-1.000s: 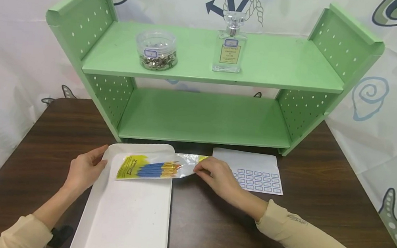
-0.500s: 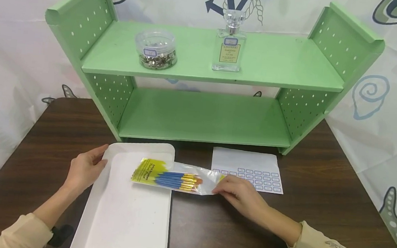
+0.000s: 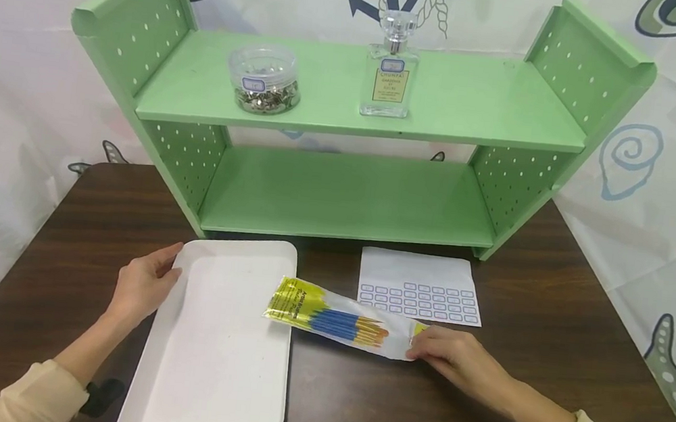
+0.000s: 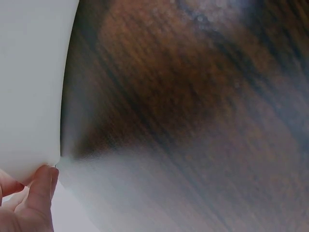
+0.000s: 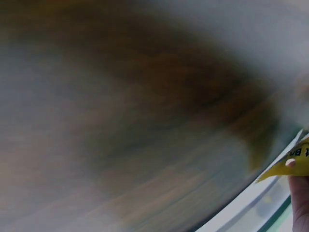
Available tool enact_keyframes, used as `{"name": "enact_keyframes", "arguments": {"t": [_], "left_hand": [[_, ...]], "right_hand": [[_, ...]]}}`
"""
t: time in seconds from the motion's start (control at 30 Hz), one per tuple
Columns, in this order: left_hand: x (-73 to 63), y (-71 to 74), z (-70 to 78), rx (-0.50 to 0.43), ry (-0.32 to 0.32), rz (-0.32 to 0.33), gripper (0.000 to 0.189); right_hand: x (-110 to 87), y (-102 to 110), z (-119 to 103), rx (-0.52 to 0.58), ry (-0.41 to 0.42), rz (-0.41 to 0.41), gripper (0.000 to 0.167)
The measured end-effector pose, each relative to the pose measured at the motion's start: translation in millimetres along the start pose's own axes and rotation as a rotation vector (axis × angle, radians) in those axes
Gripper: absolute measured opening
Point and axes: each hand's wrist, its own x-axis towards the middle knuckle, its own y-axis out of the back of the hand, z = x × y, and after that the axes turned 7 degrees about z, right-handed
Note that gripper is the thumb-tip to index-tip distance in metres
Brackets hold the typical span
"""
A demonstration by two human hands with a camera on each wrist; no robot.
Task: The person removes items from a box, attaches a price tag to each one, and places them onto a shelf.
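My right hand [image 3: 461, 359] pinches the right end of a clear, yellow-printed packet of paintbrushes [image 3: 333, 325] with blue handles. The packet's yellow left end overlaps the right rim of a white tray [image 3: 213, 362]. In the right wrist view, a yellow corner of the packet [image 5: 294, 162] shows beside a finger, and much of that view is blurred. With thumb and fingers, my left hand [image 3: 140, 287] grips the tray's far left corner. The left wrist view has the fingers [image 4: 41, 191] at that corner of the tray [image 4: 29, 87].
Behind the tray stands a green two-tier shelf [image 3: 345, 198]. Its upper tier bears a clear jar of small metal pieces [image 3: 265, 82] and a perfume bottle [image 3: 390, 73]. A sheet of small labels [image 3: 419, 280] lies on the dark wooden table [image 3: 549, 306] behind the packet.
My right hand has drawn the packet of paintbrushes to the right and nearer, so that most of it is now off the tray. The left hand stays at the tray's corner.
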Motion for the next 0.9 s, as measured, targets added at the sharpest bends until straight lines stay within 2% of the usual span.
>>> {"name": "enact_keyframes", "arguments": {"t": [0.4,0.6,0.9], "left_hand": [[1.2,-0.5,-1.7,-0.012,-0.011,-0.011,0.044],[1.2,-0.8,-0.3,-0.01,0.008,-0.02,0.044],[0.8,-0.2,-0.7,-0.005,0.007,-0.018,0.044]], "right_hand": [[-27.9,19.8,12.7,-0.064,0.043,-0.075,0.039],[-34.3,27.4,16.3,-0.126,0.007,-0.118,0.037],[-37.2,30.6,18.8,-0.141,0.029,-0.124,0.038]]}}
